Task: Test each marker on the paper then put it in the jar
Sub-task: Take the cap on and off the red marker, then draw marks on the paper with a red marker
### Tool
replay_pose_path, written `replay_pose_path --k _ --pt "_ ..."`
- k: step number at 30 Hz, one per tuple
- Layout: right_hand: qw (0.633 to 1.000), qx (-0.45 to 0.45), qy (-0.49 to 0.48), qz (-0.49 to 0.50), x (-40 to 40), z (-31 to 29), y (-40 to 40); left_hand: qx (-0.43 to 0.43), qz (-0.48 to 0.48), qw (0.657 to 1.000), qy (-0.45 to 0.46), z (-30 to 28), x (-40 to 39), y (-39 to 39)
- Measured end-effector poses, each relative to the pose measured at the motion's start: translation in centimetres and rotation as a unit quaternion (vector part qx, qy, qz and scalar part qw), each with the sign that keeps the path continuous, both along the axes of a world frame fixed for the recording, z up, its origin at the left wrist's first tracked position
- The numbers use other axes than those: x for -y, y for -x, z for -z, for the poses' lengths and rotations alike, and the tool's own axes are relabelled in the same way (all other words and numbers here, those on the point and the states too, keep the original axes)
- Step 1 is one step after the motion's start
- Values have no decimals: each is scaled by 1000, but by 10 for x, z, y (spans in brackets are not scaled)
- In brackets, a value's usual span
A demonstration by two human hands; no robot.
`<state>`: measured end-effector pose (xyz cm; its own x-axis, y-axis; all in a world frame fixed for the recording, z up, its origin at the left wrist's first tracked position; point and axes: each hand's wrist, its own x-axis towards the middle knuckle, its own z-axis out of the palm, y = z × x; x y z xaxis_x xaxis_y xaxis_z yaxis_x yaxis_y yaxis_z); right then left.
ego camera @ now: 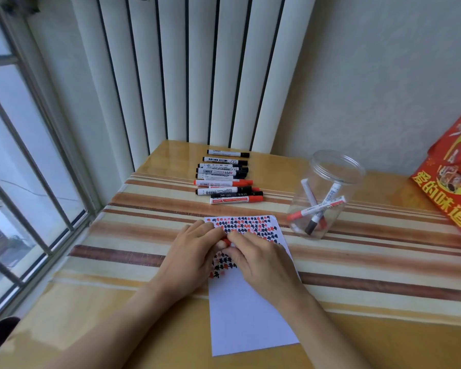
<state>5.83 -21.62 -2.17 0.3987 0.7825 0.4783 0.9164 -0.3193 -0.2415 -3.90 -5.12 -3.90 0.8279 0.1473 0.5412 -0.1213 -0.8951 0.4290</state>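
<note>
Hands grip red marker crosswise over paper.

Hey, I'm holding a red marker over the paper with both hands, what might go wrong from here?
1. Both hands, left hand and right hand, pinch the red marker over the paper; its tip or cap is hidden, so ink could smear your fingers or the existing marks.
2. The plastic jar looks light and holds only a few leaning markers; dropping one in hard might tip it.
3. The row of markers lies loose; a bump might send them rolling.
</note>
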Motion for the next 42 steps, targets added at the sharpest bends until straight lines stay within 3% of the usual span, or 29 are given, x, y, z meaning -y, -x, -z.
replay_pose_path --k 12,19,23,29,37,42 --pt "998 -13 62 5 10 -3 -6 26 -11 998 -48 -8 -1 9" --pt "988 -132 24 78 13 6 -18 -29 -130 990 38 -4 -20 -13" --pt "984 -157 12 87 11 9 -18 -76 -149 983 78 -13 -31 -47" --pt "983 -162 4 81 14 8 -15 -97 -166 981 40 -7 -39 -81" --pt "976 -197 -34 82 15 13 -20 -92 -138 986 29 -6 -38 -33" --pt "966 -226 -79 97 17 6 -19 -209 -67 975 -29 -3 -20 25"
